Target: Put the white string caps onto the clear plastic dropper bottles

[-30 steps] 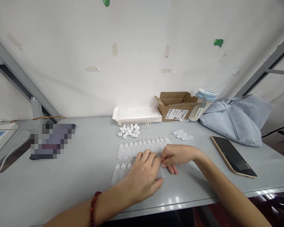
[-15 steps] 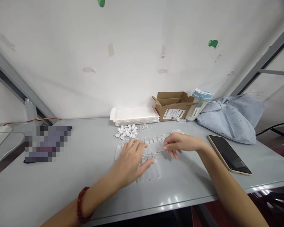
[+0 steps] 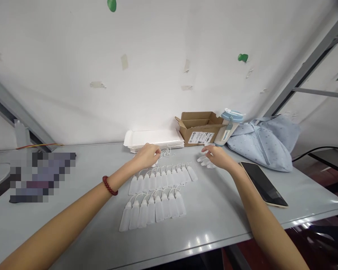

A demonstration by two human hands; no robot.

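My left hand [image 3: 147, 155] is over the pile of small white caps [image 3: 155, 164], which it mostly covers; its fingers bend down and are largely hidden. My right hand [image 3: 218, 156] hovers over a few loose translucent pieces [image 3: 205, 162], its fingers partly stretched and apart, with nothing visible in them. Between the hands and nearer to me, translucent white squeeze bottles lie side by side in a back row [image 3: 157, 180] and a front row [image 3: 150, 213]. Thin white cap straps loop from their necks. Loose white straps [image 3: 166, 152] lie just beyond my left hand.
Behind the hands are a stack of white padded mailers [image 3: 154, 138], an open cardboard box [image 3: 199, 129] and a blue-lidded cup [image 3: 228, 127]. To the right lie a light blue cloth bag [image 3: 261, 144] and a phone [image 3: 264, 183]. A blurred-out item [image 3: 45, 176] lies left.
My left hand has moved from above the bottles back to the caps. My right hand has left the back row's right end for the loose pieces. Both bottle rows are now uncovered.
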